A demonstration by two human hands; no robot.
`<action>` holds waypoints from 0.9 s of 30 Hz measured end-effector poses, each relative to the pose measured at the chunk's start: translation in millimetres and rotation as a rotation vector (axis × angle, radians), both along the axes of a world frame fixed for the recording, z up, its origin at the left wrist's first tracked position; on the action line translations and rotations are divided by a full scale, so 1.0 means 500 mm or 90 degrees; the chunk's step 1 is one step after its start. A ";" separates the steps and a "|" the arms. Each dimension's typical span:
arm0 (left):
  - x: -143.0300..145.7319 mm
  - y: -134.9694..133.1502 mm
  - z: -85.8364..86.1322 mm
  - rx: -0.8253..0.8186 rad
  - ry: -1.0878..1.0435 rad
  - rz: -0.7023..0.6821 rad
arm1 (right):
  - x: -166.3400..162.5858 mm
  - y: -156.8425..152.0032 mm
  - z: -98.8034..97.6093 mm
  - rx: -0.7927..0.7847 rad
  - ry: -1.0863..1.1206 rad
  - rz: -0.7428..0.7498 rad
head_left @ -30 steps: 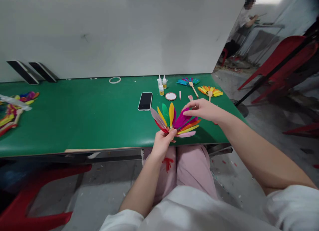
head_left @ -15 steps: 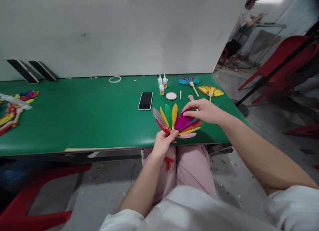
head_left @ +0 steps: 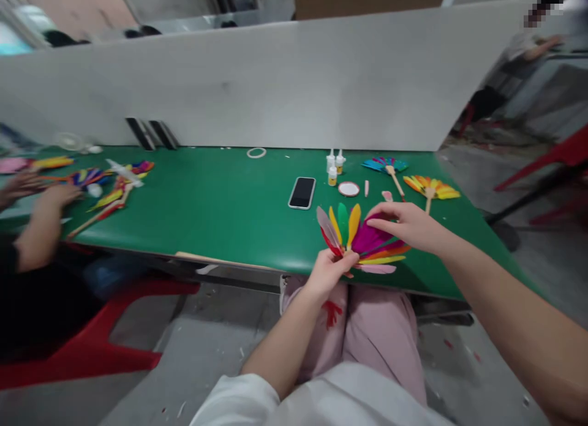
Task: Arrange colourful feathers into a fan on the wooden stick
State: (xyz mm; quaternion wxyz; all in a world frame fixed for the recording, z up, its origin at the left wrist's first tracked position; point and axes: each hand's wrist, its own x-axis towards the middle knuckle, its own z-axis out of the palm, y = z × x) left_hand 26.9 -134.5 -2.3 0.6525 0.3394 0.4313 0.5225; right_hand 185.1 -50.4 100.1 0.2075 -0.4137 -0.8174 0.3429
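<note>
My left hand (head_left: 331,271) is closed around the base of a feather fan (head_left: 353,224), just over the table's front edge. The fan spreads grey, yellow, green, purple, orange and pink feathers. A red tassel (head_left: 331,314) hangs below my left hand, over the pink trousers. My right hand (head_left: 411,225) reaches in from the right, its thumb and fingers closed at the upper part of a purple feather (head_left: 370,237). Behind it lie a yellow-orange feather fan (head_left: 432,189) and a blue feather fan (head_left: 384,165), both with wooden handles.
On the green table (head_left: 220,205) are a phone (head_left: 302,193), several small glue bottles (head_left: 332,176), a round white lid (head_left: 348,189) and a tape ring (head_left: 256,152). Another person's hands (head_left: 57,196) work among feathers at the left. A white panel (head_left: 294,89) stands behind.
The view has turned left, so things shift right and the person at the left comes into sight. Both hands keep their places on the fan, the right still at the purple feather.
</note>
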 end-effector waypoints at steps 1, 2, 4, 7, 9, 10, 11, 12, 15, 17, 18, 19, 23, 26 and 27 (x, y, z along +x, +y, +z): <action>-0.002 0.000 0.000 -0.001 -0.001 -0.004 | -0.001 0.003 -0.004 -0.023 0.008 0.001; -0.004 -0.001 -0.001 0.003 -0.002 -0.005 | -0.003 0.006 -0.008 -0.053 0.018 0.001; -0.010 -0.002 -0.002 0.015 -0.004 0.002 | -0.011 0.012 -0.016 -0.108 0.035 0.008; -0.017 -0.006 -0.002 0.008 -0.003 0.022 | -0.029 0.017 -0.022 -0.166 0.044 0.017; -0.021 -0.008 -0.001 -0.010 -0.010 0.038 | -0.039 0.020 -0.022 -0.182 0.051 0.007; -0.022 -0.010 0.000 -0.017 -0.020 0.047 | -0.042 0.022 -0.022 -0.186 0.059 0.001; -0.024 -0.010 0.001 -0.021 -0.033 0.057 | -0.042 0.024 -0.023 -0.188 0.070 -0.005; -0.026 -0.011 0.002 -0.022 -0.048 0.069 | -0.040 0.026 -0.026 -0.181 0.088 -0.016; -0.032 -0.010 0.005 -0.030 -0.087 0.113 | -0.024 0.019 -0.057 -0.099 0.221 -0.142; -0.037 -0.008 0.006 -0.037 -0.104 0.154 | -0.015 -0.006 -0.098 -0.040 0.382 -0.313; -0.039 -0.006 0.006 -0.040 -0.111 0.178 | -0.014 -0.026 -0.124 -0.032 0.444 -0.388; -0.041 -0.004 0.006 -0.041 -0.117 0.202 | -0.017 -0.051 -0.151 -0.034 0.476 -0.442; -0.033 0.007 0.003 -0.043 -0.156 0.288 | -0.063 -0.159 -0.248 -0.214 0.464 -0.408; -0.015 0.015 0.004 -0.032 -0.170 0.323 | -0.107 -0.208 -0.279 -0.343 0.456 -0.282; -0.009 0.018 0.004 -0.028 -0.168 0.327 | -0.117 -0.215 -0.282 -0.364 0.463 -0.267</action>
